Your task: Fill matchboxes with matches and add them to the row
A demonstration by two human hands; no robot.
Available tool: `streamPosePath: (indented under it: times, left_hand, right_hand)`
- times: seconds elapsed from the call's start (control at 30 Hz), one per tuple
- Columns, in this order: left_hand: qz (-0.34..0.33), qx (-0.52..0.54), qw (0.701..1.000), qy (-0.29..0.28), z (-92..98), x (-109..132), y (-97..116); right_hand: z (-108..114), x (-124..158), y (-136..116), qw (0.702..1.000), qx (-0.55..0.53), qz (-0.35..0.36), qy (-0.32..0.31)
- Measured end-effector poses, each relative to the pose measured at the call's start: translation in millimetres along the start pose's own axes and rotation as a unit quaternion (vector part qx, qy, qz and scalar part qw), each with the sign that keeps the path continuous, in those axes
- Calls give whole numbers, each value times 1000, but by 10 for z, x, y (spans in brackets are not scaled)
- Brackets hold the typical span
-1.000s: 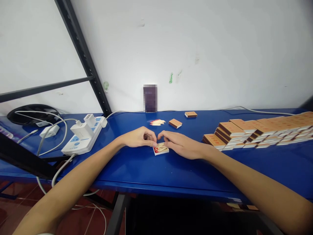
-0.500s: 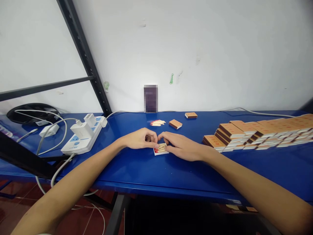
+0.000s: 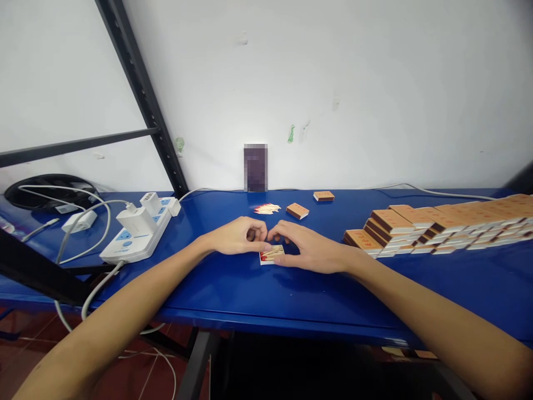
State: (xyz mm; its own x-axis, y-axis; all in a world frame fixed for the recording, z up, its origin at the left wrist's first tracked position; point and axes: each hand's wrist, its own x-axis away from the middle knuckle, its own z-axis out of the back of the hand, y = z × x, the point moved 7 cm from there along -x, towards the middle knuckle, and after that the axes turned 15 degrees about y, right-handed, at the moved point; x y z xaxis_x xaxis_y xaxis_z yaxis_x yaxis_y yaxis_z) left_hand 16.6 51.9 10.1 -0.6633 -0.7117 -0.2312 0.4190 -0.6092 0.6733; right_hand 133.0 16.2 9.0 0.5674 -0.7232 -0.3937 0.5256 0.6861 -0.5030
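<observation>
Matches (image 3: 272,254) lie in a tray (image 3: 267,263), left hand (image 3: 238,236) and right hand (image 3: 310,249) half-curled at its sides, grip unclear. Loose matches (image 3: 268,209) just beyond!

Looks out from the wearer's head, a single view, and faces forward, angled down across the blue tabletop (image 3: 291,300) to the white wall (image 3: 375,83)! Sits close, right behind both forearms (image 3: 145,297), yet stretches wide enough to catch the red floor (image 3: 125,383) at lower left.
</observation>
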Motion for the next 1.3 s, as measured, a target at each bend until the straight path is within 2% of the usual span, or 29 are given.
streamPosePath:
  times: [0.1,0.2,0.3,0.5,0.57,0.63,0.7,0.77,0.8,0.9,0.97,1.03,1.1,1.17,1.3]
  left_hand:
    - [-6,-24,997,68,101,-39,-58]
    - [5,-82,985,148,207,-69,-149]
    - [12,-103,976,192,252,-82,-195]
    - [-25,-45,979,199,189,-82,-80]
    - [-37,-59,978,195,161,-75,-37]
    - [-53,-107,976,183,130,-69,-6]
    - [-63,-157,970,176,114,-64,4]
    - [-54,-180,967,175,108,-64,-11]
    - [-44,-187,966,175,105,-65,-23]
    - [-18,-224,958,177,89,-63,-39]
    - [-3,-257,951,173,76,-55,-37]
    - [15,-290,942,167,72,-39,-42]
    - [26,-320,934,158,82,-20,-49]
    - [30,-339,929,148,100,-3,-50]
    - [-14,-296,952,82,37,15,25]
  right_hand:
    - [8,-14,-10,1000,22,8,13]
    - [33,-35,62,998,40,-19,39]
    - [28,-38,121,998,33,-34,36]
    - [50,-28,116,997,48,-38,45]
    - [66,-36,117,997,47,-40,47]
    - [126,-60,160,995,38,-49,79]
    - [232,-84,262,986,55,-67,146]
    - [320,-93,398,967,132,-86,200]
    - [337,-96,468,957,183,-96,205]
    - [303,-109,657,937,291,-123,148]
    - [292,-110,720,932,317,-135,112]
    - [320,-101,722,930,323,-142,104]
    - [348,-80,671,935,308,-138,106]
    - [334,-53,573,953,266,-117,88]
    - [265,20,335,981,173,-92,3]
